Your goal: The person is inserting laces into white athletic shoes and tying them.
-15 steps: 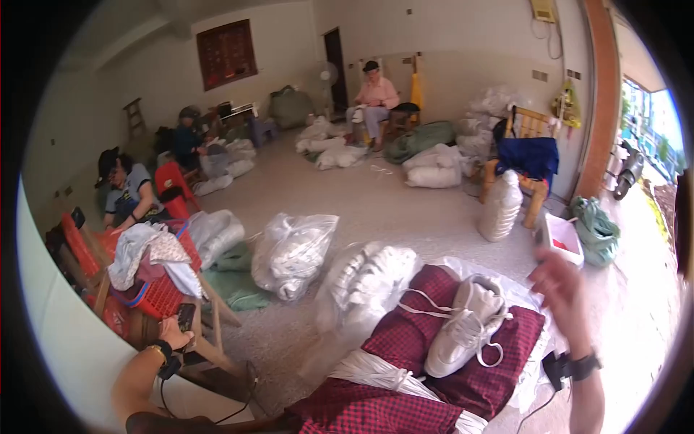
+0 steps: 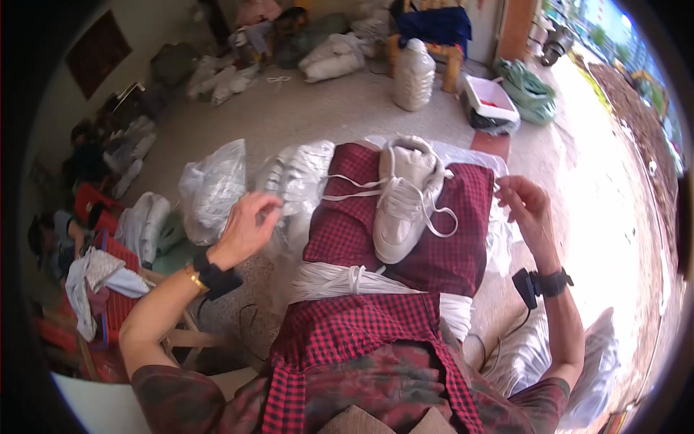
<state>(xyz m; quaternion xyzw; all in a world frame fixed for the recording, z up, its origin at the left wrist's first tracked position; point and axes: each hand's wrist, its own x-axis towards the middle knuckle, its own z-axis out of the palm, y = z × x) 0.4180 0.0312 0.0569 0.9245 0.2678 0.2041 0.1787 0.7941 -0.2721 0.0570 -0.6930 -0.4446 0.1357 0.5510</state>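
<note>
Across the checked apron, I see the white shoe resting, now flanked: the left hand, half-open and apparently empty, has come from beside the red basket; the right hand curls loosely, its hold unclear.

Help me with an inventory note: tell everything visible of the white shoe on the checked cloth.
The white shoe is a low sneaker with a leather-like upper and pale sole. It rests on the checked cloth, sole down, toe toward the picture's lower edge, heel opposite. Its white laces are threaded but untied, strands trailing left, a loop at right. The left hand and right hand are apart from its body.
</note>
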